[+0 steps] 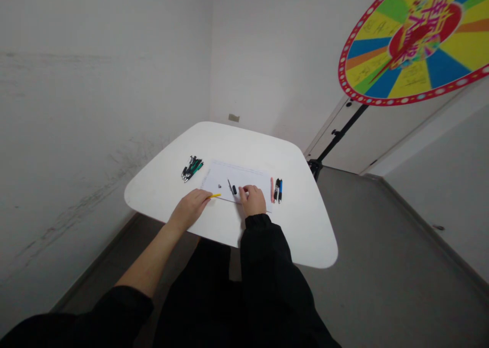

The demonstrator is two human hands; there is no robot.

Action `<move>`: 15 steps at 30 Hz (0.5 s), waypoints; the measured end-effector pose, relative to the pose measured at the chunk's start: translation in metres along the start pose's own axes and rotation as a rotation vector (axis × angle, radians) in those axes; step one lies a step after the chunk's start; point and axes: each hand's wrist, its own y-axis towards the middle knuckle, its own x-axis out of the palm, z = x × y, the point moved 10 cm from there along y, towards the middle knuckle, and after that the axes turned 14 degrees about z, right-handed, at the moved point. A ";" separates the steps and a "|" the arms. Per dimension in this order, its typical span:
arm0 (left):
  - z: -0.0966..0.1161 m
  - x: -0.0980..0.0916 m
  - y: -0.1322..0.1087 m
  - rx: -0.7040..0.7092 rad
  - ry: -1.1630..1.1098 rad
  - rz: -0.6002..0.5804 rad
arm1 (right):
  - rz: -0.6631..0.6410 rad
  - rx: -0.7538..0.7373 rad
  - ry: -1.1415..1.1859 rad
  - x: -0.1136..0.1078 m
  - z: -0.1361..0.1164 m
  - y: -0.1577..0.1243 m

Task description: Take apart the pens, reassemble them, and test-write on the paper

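My left hand (191, 208) is closed on a slim yellow pen barrel (215, 195), which sticks out from the fingertips over the near edge of the paper. My right hand (253, 201) rests on the white paper (244, 176), fingers loosely curled and the thumb slightly apart, with nothing visible between them. Just left of its thumb lies a short black pen part (234, 189). Beside that is a thin dark refill (229, 186). A tiny dark piece (219, 186) sits further left on the paper, too small to make out.
Several black and green pens (193, 168) lie bunched on the white table (244, 139) at the left. Right of the paper are a pink pen (272, 190), a black-and-clear pen (276, 190) and a blue pen (280, 190). A colourful wheel (416, 42) stands at the right.
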 end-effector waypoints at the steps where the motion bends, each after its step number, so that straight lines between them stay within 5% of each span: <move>1: 0.000 0.000 0.000 -0.002 -0.003 0.002 | -0.001 -0.002 -0.007 0.000 0.000 0.000; 9: 0.004 -0.003 0.002 0.017 -0.016 -0.008 | 0.033 -0.052 0.062 -0.006 -0.007 0.000; 15: 0.008 -0.005 0.003 0.035 -0.050 0.000 | -0.033 -0.260 0.255 -0.018 -0.047 -0.008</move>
